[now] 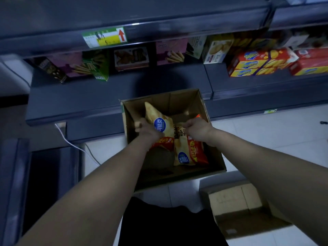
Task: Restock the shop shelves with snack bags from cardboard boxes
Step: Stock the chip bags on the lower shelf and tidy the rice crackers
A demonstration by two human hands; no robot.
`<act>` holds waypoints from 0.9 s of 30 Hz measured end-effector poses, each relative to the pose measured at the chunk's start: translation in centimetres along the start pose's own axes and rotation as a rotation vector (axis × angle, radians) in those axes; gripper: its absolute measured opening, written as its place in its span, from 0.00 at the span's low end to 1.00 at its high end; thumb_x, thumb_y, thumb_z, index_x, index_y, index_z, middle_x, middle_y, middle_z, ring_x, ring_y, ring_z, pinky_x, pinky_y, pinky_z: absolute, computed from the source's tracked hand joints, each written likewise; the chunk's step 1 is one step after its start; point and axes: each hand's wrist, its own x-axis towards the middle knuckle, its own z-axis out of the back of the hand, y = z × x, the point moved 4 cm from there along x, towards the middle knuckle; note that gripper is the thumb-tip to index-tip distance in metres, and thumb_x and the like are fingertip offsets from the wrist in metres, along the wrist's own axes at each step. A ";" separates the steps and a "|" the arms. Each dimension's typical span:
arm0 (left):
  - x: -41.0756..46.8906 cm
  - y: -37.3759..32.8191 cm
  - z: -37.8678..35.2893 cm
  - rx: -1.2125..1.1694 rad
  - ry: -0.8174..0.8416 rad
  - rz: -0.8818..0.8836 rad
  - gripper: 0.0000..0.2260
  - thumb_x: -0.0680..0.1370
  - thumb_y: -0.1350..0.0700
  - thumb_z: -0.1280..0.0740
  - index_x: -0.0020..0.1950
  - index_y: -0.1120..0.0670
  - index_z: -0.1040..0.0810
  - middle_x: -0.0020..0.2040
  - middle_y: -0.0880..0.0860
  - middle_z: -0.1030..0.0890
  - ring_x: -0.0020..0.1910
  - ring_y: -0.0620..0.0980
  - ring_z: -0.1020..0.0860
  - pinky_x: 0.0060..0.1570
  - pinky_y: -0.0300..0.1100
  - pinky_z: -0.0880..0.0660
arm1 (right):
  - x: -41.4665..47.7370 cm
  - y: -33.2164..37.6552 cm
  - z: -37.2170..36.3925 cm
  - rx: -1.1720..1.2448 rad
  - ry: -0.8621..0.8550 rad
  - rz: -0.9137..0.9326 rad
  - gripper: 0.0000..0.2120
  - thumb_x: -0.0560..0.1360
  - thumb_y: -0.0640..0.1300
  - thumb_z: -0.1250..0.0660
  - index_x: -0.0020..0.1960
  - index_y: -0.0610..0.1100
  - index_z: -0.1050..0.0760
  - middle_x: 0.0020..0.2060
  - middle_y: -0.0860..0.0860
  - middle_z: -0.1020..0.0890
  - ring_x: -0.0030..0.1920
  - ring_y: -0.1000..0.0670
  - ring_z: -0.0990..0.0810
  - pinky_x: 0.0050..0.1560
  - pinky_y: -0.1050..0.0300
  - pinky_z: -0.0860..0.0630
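- The open cardboard box point(177, 102) stands on the pale tiled floor point(266, 137), its far side pushed up against the front edge of the lowest dark shelf point(79, 98).
- Both bare forearms reach down into this box, and the hands are apart, one at each side of its middle.
- The left hand point(147, 129) has its fingers curled round the left edge of a yellow snack bag point(158, 116) with a round blue logo. This bag stands tilted against the box's left inner wall, its top corner pointing to the far wall.
- The right hand point(197, 128) has its fingers curled down onto the top end of a second yellow bag point(182, 155), which lies flat on the box floor. It seems to pinch that bag, though blur hides the exact grip.
- A red snack bag point(201, 151) lies against the box's right inner wall, touching the second yellow bag.
- A closed cardboard box point(236, 206) sits on the floor near the open box's near right corner.
- Beyond the box, the shelf carries pink biscuit cartons point(171, 52) and, further right, red-and-yellow cartons point(257, 65).
- A green and yellow price tag point(104, 37) hangs on the shelf edge above those.
- A white cable point(71, 141) runs over the floor left of the box.
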 end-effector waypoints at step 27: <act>-15.8 -16.9 28.4 -0.622 0.007 -0.592 0.25 0.60 0.57 0.19 0.46 0.56 0.31 0.53 0.60 0.19 0.51 0.57 0.19 0.56 0.55 0.22 | -14.2 20.8 16.6 0.376 0.094 0.495 0.15 0.70 0.41 0.28 0.55 0.52 0.24 0.52 0.50 0.16 0.54 0.48 0.18 0.55 0.50 0.23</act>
